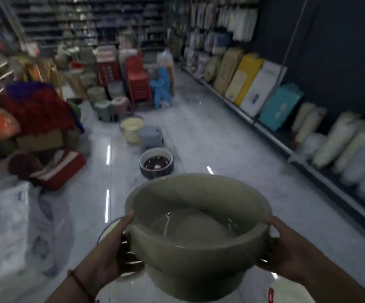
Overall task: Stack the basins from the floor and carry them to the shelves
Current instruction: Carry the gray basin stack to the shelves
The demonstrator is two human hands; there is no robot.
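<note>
Shop aisle floor (210, 132): I see left hand (113, 248) and right hand (286, 248) clamped on opposite rims of the pale green plastic basin (199, 237), keeping it level for carrying.

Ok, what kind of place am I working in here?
Most likely a homeware shop aisle. Packaged pillows line a long shelf on the right, plastic stools stand stacked ahead, and more basins sit on the glossy floor.
</note>
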